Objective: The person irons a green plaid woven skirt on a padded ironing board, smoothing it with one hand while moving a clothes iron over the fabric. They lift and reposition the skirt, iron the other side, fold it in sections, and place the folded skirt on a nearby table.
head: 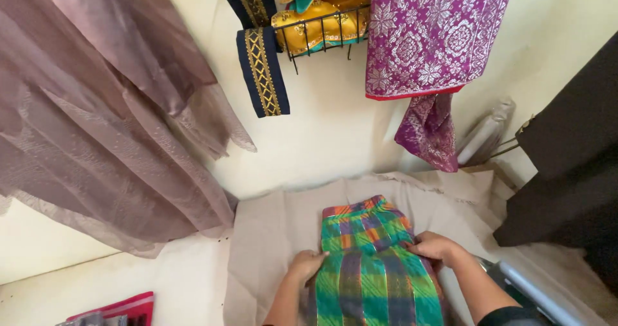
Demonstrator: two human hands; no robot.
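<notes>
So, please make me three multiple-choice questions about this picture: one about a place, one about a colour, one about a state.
1. Where does the plaid cloth lie?
A. in the wire basket
B. on the beige sheet
C. on the red cloth

2. What colour is the patterned cloth hanging at the upper right?
A. magenta with silver
B. plain white
C. green plaid

3. What are the hands doing?
A. both hang free
B. only one touches the cloth
C. both press on the plaid cloth

Answers:
1. B: the beige sheet shows all around the cloth.
2. A: the magenta cloth has silver motifs.
3. C: the left hand and right hand rest on its two edges.
</notes>
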